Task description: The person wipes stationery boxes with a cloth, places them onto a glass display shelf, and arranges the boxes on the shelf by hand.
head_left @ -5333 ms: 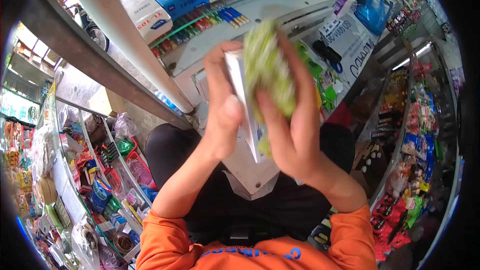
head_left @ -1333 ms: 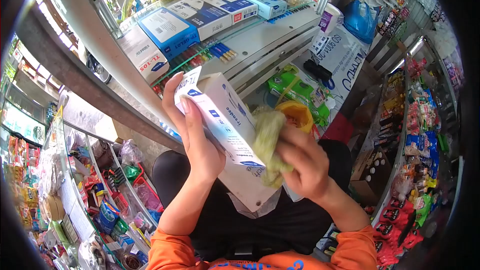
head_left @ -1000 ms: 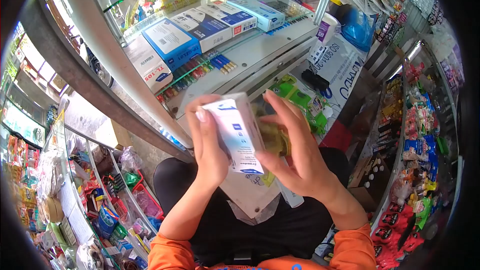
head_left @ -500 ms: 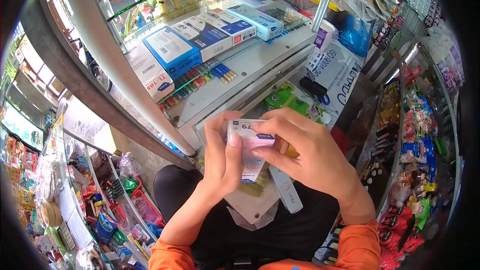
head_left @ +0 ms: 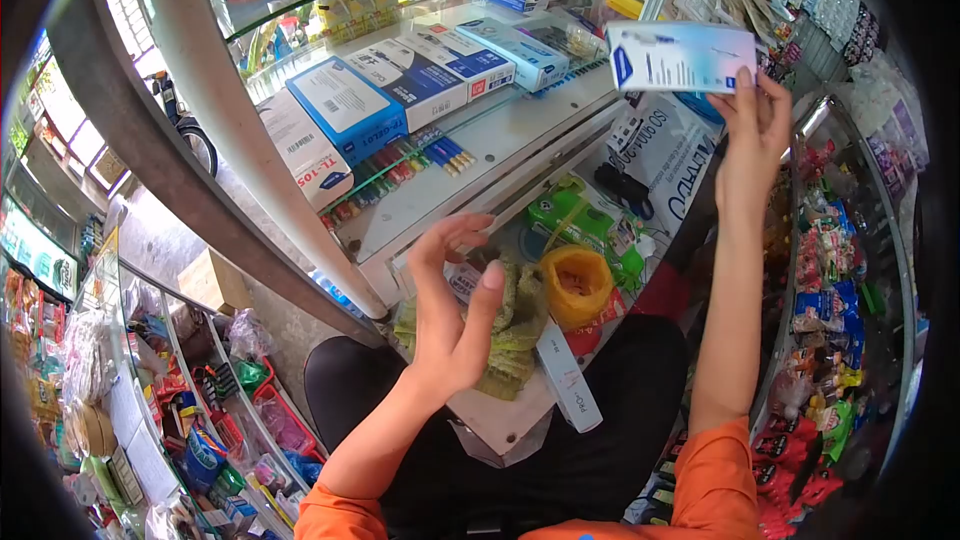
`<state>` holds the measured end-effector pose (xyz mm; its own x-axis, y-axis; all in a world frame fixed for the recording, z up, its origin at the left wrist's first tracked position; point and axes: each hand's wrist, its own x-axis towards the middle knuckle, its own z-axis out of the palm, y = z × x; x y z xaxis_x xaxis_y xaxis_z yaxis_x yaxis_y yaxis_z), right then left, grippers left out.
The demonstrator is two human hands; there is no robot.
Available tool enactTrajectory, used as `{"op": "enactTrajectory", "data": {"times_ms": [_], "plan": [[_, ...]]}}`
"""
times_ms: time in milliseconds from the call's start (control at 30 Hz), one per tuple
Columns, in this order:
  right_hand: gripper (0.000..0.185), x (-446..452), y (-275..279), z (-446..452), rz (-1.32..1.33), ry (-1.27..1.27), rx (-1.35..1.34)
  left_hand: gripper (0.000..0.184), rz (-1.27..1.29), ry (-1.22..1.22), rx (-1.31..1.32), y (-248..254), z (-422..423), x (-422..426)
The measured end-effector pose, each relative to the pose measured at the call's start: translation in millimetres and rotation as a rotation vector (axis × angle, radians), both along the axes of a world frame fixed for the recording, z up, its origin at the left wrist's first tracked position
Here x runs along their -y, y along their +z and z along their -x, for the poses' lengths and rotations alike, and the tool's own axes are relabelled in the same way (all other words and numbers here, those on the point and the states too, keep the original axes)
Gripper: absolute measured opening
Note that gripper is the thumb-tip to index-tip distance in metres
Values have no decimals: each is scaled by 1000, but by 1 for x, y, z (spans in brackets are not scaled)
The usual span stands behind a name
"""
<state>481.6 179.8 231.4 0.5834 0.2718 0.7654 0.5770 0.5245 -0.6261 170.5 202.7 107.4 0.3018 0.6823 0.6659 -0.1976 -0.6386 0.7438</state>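
Up at the right, my right hand (head_left: 750, 125) grips the lower right corner of a white and light-blue box (head_left: 682, 58), raised above the printed sheet. My left hand (head_left: 450, 315) is empty, its thumb and fingers apart, over a green cloth (head_left: 512, 340) lying crumpled on the small pale surface between my legs. Beside the cloth lies a narrow white box (head_left: 568, 380). Just behind that is a yellow container (head_left: 578, 285) with orange-brown contents that I cannot make out.
Boxes, one blue (head_left: 347, 105), stand on the glass-topped counter (head_left: 520, 125) ahead. A green package (head_left: 572, 215) lies below it. A slanting metal post (head_left: 190, 165) stands at the left. Packed shelves line both sides, with red packets (head_left: 790, 440) at lower right.
My right hand has carried the white box from between both hands up to the far right. My left hand has let go of it and opened. The cloth and yellow container are now more exposed.
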Motion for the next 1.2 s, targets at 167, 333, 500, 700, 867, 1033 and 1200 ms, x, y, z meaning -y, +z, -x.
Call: {"op": "enactTrajectory", "data": {"times_ms": [167,333,500,700,867,1033,1200], "plan": [[45,-89,-37,-43,-37,76,-247,48,2,-11,-65,-3,-3,2],[63,-125,-52,-19,299,121,-223,41,-13,-8,-123,-4,-7,4],[65,-141,-53,-26,658,-137,72,43,15,-42,-108,-8,-8,3],[56,-138,-30,-26,1083,74,36,43,25,-48,-142,-10,-8,3],[59,-157,-36,-39,1042,-46,350,43,57,-52,-152,-9,-8,4],[55,-172,-5,-47,1069,-285,427,41,8,-64,-242,-9,-5,-1],[32,-251,-13,-126,820,-118,702,49,0,-178,-260,-8,-4,-8]]}}
